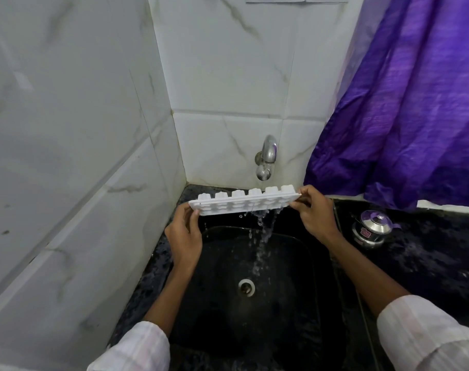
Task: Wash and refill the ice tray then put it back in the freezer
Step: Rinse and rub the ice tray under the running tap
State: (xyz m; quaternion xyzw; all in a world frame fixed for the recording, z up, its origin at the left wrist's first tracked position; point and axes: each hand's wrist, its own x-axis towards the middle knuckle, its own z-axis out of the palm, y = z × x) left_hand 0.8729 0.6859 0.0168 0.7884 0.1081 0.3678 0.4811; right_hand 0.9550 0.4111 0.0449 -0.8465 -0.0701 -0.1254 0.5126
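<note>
Ice tray between both hands

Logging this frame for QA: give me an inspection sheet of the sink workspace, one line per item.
Surface: black speckled counter around a black sink, both wet.
Job's things: white ice tray held under the wall tap, tipped over, water pouring from it into the sink.
Clutter: small lidded steel pot on the counter, right of the sink.
Grippers: left hand and right hand each grip one end of the tray.
Cables: nothing seen.
Surroundings: white marbled tiles, purple curtain.
</note>
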